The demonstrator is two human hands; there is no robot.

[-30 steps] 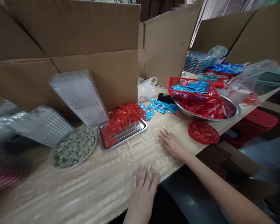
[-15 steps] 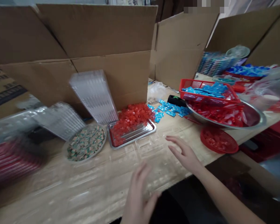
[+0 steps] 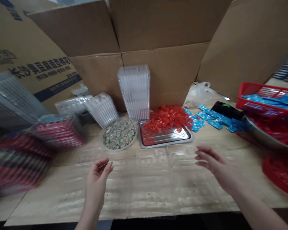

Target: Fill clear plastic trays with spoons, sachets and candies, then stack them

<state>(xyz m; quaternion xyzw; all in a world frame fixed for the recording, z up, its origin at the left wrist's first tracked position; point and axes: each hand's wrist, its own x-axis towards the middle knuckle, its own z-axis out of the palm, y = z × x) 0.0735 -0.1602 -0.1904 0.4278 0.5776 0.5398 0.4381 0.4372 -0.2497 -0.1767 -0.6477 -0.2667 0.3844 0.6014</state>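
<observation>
Left grip (image 3: 98,172) is open and empty, raised above the table (image 3: 62,201), near a clear plastic tray (image 3: 90,156). Right grip (image 3: 217,161) is also open and empty, just beside another clear tray (image 3: 181,156). Farther back sit a metal tray (image 3: 166,143) of red candies (image 3: 165,119) and a round plate (image 3: 110,146) of wrapped sweets (image 3: 120,135).
</observation>
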